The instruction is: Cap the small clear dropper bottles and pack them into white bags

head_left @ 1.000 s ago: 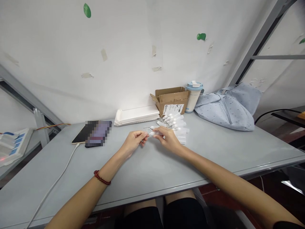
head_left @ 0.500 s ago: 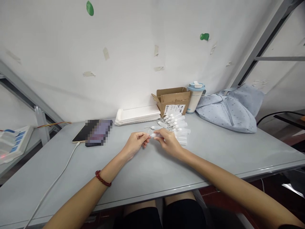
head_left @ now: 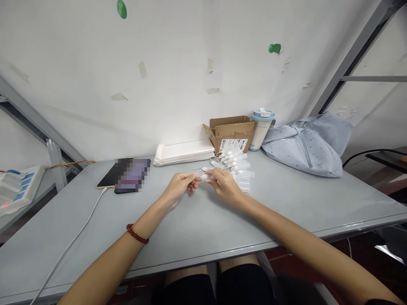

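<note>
Above the grey table (head_left: pixel 178 237), my two hands meet at a small translucent plastic piece (head_left: pixel 201 174) with a clear round end. My right hand (head_left: pixel 224 186) pinches its right side between thumb and fingers. From the left, my left hand (head_left: pixel 181 186) has its thumb and forefinger closed at the round end; what its fingertips grip is mostly hidden. Just behind my right hand lies a cluster of small clear plastic tubes (head_left: pixel 237 163) with white parts and thin metal ends. A single similar piece (head_left: pixel 205 169) lies at the cluster's left side.
Behind the tubes stand an opened cardboard box (head_left: pixel 233 131) and a blue-lidded cup (head_left: pixel 261 131). A stack of white envelopes (head_left: pixel 184 151) lies along the wall. At left are two phones (head_left: pixel 132 176) and a white cable (head_left: pixel 74 241); at right, a blue cloth bag (head_left: pixel 305 148).
My left hand has shifted slightly left and its lower fingers have loosened a little. The clear round end shows between the hands. My right hand keeps its pinch.
</note>
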The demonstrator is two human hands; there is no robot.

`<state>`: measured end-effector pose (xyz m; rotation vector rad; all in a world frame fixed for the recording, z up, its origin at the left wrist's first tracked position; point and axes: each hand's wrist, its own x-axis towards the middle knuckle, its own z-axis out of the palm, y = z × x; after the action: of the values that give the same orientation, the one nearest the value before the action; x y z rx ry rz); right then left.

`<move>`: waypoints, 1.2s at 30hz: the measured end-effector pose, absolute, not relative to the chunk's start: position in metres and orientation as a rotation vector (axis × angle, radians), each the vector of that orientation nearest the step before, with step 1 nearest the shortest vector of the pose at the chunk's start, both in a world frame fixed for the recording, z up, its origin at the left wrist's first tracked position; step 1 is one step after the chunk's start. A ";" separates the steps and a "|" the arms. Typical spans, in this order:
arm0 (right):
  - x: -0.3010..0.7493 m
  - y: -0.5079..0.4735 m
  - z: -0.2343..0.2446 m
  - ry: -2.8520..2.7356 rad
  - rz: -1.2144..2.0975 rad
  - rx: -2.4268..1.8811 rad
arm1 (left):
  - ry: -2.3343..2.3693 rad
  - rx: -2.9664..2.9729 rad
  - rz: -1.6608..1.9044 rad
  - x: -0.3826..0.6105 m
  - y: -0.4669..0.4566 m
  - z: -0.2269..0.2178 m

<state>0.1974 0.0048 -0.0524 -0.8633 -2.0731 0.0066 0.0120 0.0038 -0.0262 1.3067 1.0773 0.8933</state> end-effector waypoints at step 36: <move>0.197 0.006 -0.057 -2.099 0.239 -0.942 | 1.127 1.418 0.859 0.009 0.006 -0.023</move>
<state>0.1968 0.0064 -0.0567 -0.9421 -2.0989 0.2394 0.0094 0.0059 -0.0226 1.4180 1.1267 0.8586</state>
